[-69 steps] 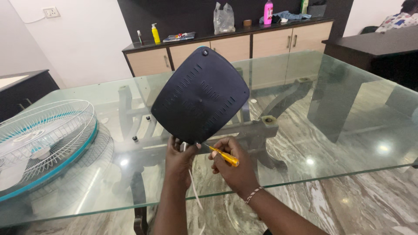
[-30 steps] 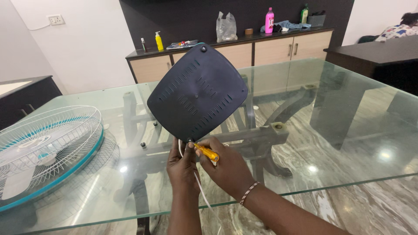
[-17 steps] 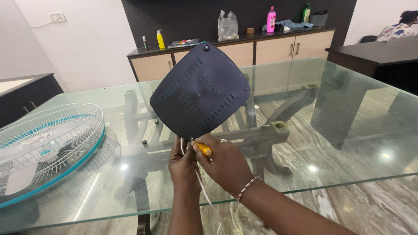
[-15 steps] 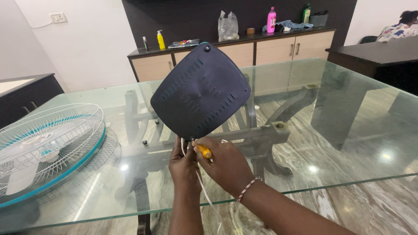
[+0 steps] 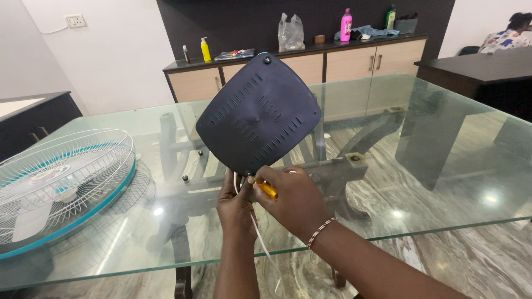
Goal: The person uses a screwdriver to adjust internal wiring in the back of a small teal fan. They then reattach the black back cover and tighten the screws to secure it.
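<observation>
We see both hands raised over a glass table (image 5: pixel 443 166), working at the bottom corner of a dark cover (image 5: pixel 259 113) — a flat, rounded-square panel with rows of slots and a screw hole near its top. The left hand (image 5: pixel 235 202) is closed on that bottom corner from the left, holding the cover upright and tilted a little. A white cord (image 5: pixel 260 241) comes out at the same corner and hangs down past the left wrist.

The right hand (image 5: pixel 293 202) is wrapped around a yellow screwdriver (image 5: pixel 267 190), just right of the left hand's fingers; the tip points up and left into the cover's corner, though we cannot tell whether it sits in a screw. A beaded bracelet (image 5: pixel 321 232) rings the right wrist.

Well to the left of the hands lies a white fan guard (image 5: pixel 61 182) with a teal rim, flat on the glass. Far beyond the cover — a sideboard (image 5: pixel 343 61) with bottles and a plastic bag on top.
</observation>
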